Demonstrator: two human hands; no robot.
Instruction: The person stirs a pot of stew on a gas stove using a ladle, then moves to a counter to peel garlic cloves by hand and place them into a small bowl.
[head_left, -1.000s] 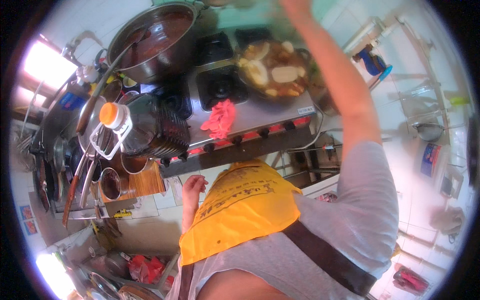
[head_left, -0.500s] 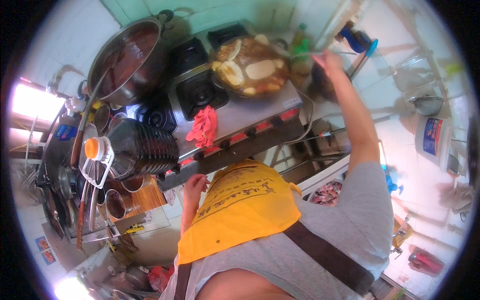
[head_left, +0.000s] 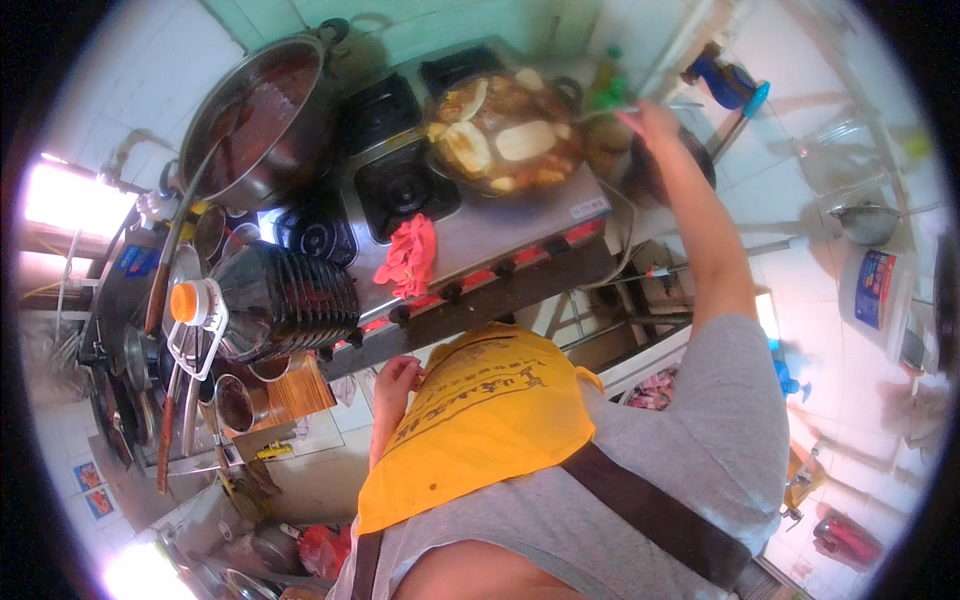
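Note:
My right hand (head_left: 654, 127) reaches out over the right end of the stove, closed around the handle of a long thin metal utensil (head_left: 684, 106). The utensil lies about level and points left to the pan's rim; its other end I cannot make out. The wide pan (head_left: 574, 95) beside it holds brown stew (head_left: 505, 106) with pale, flat oval pieces (head_left: 524, 142) on top. Down by the yellow apron (head_left: 480, 400) is my left hand (head_left: 399, 377), its fingers curled in, with nothing seen in them.
A large dark pot (head_left: 205, 150) of reddish-brown liquid, with a long-handled ladle (head_left: 178, 240), stands at left. Near it is a big dark bottle (head_left: 285, 300) with an orange cap. A pink cloth (head_left: 408, 258) lies on the stove's front edge (head_left: 500, 240). A dark pot (head_left: 690, 165) stands right.
My right hand and the utensil have shifted slightly left and down. The left hand stays curled by the apron. The whole view has moved slightly.

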